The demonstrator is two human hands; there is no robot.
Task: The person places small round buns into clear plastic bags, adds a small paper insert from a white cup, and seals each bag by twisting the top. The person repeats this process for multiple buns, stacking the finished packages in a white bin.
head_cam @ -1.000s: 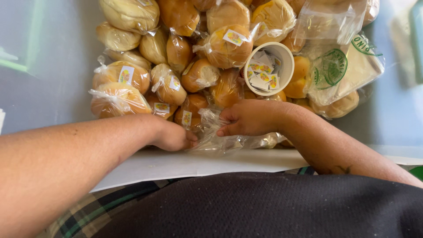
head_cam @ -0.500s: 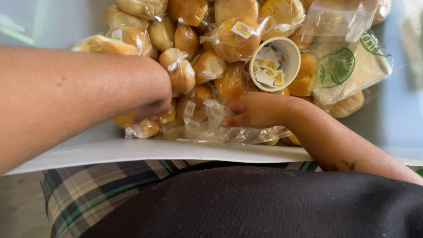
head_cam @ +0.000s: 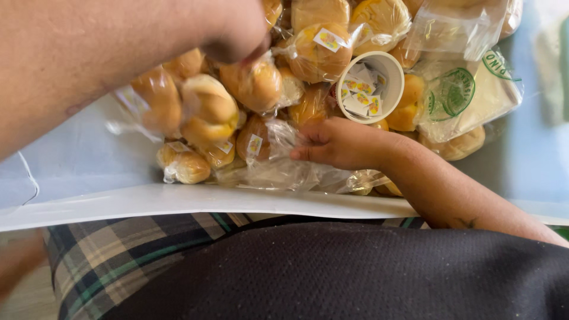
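Up near the top of the view, the left hand [head_cam: 234, 29] is closed in a pinch on the gathered top of a clear bag [head_cam: 195, 112], which hangs from it with several buns inside; how the fingertips sit on the plastic is hidden under the knuckles. That bag dangles above the near left part of the pile [head_cam: 332, 59] of wrapped buns on the pale table [head_cam: 77, 166], its lower buns just over another small wrapped bun [head_cam: 182, 166] lying at the pile's edge. Lower and to the right, the right hand [head_cam: 344, 142] lies palm down with its fingers loosely curled on loose crinkled plastic [head_cam: 278, 172] at the near edge of the pile; it presses or lightly holds the film, and I cannot tell whether it truly grips it. Just beyond that hand a white cup [head_cam: 370, 86] of small stickers stands among the buns. I judge the bag light and soft: the buns will squash if squeezed, and the thin film is slippery and tears easily. Its bunched neck, above the buns, looks the safest hold, with a palm under the bottom for support if it swings.
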